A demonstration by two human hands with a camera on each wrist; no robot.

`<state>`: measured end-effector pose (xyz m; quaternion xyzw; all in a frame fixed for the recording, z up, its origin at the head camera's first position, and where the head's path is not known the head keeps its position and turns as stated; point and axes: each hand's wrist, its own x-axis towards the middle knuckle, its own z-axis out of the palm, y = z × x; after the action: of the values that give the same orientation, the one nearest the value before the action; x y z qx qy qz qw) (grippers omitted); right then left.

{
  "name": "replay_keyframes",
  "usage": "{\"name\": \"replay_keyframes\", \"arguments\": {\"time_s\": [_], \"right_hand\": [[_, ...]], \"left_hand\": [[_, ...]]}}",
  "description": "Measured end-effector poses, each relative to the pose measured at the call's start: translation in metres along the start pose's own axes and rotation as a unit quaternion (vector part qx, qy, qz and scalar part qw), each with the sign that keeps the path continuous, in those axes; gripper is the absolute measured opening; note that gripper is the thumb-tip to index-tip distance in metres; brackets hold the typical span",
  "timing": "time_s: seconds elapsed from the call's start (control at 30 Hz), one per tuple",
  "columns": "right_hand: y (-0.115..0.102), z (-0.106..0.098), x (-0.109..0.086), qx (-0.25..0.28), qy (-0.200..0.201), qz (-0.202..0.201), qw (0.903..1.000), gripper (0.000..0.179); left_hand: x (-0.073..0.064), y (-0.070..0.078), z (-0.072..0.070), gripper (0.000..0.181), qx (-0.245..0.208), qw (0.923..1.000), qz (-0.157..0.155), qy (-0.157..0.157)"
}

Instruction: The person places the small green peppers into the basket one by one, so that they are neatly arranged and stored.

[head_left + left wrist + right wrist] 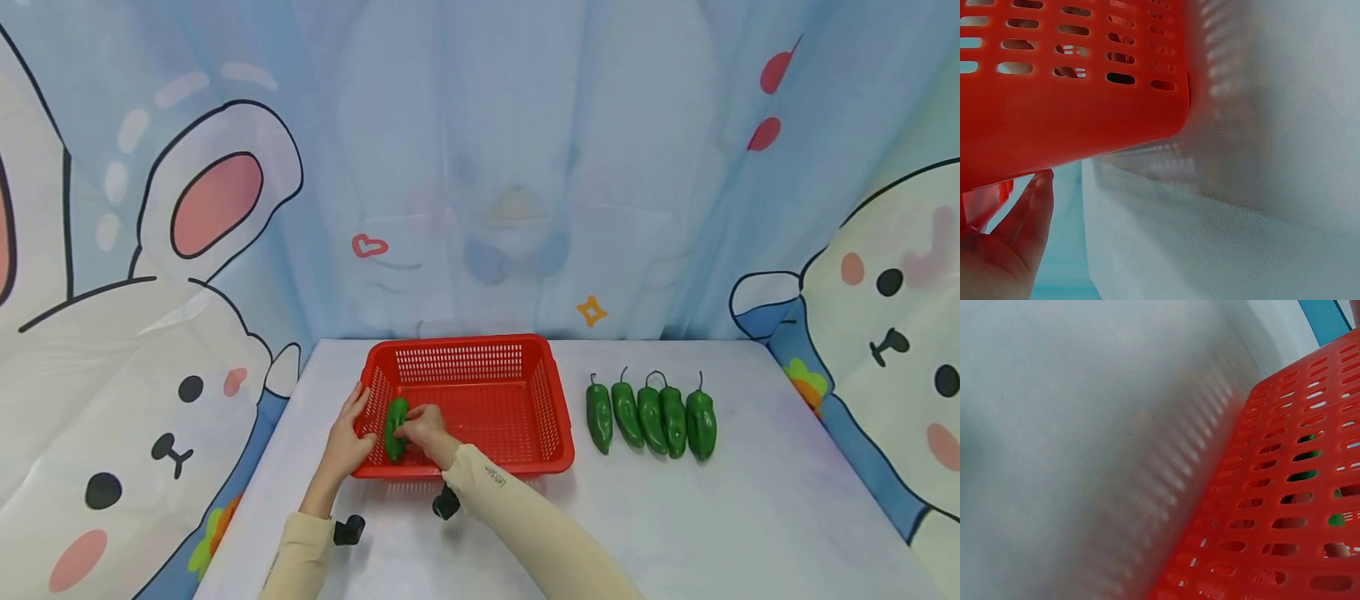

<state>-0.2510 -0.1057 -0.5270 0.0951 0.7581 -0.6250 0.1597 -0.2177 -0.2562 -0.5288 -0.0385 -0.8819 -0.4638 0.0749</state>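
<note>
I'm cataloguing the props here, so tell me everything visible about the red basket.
The red basket looks like glossy plastic: rectangular, open-topped, with a smooth rim, slotted walls and a finely perforated floor. It stands upright on the white table, long sides across the head view. The person's left grip touches its left rim. Near that end, the right grip holds a green pepper inside; whether it touches the basket is unclear.

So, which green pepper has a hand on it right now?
The pepper inside the red basket, at its left end, held by the right hand; the other five lie side by side on the table, untouched.
</note>
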Motion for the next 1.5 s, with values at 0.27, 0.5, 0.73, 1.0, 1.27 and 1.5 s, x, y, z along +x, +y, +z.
{"name": "replay_keyframes", "arguments": {"time_s": [0.27, 0.5, 0.73, 1.0, 1.27, 1.5], "right_hand": [[-0.001, -0.008, -0.003, -0.020, 0.030, -0.001, 0.9994, 0.032], [-0.001, -0.015, -0.008, -0.016, 0.028, -0.059, 0.9977, 0.026], [-0.016, -0.040, -0.024, 0.052, -0.015, -0.065, 0.9964, 0.027], [-0.038, -0.101, -0.043, 0.096, -0.043, -0.084, 0.9909, 0.028], [-0.031, -0.206, -0.044, 0.071, 0.000, -0.084, 0.9940, 0.040], [-0.007, -0.311, -0.050, 0.096, 0.062, -0.064, 0.9914, 0.047]], "left_hand": [[0.002, 0.005, 0.005, 0.080, 0.003, 0.9999, 0.013, -0.008], [-0.003, 0.004, -0.001, 0.079, 0.008, 0.9998, 0.009, -0.016], [-0.012, 0.005, -0.007, 0.078, 0.013, 0.9997, 0.015, -0.012], [-0.019, 0.005, -0.022, 0.077, 0.029, 0.9993, 0.010, -0.020], [-0.015, 0.009, -0.020, 0.077, 0.027, 0.9990, 0.017, -0.031], [-0.015, 0.012, -0.010, 0.077, 0.022, 0.9991, 0.020, -0.031]]}}
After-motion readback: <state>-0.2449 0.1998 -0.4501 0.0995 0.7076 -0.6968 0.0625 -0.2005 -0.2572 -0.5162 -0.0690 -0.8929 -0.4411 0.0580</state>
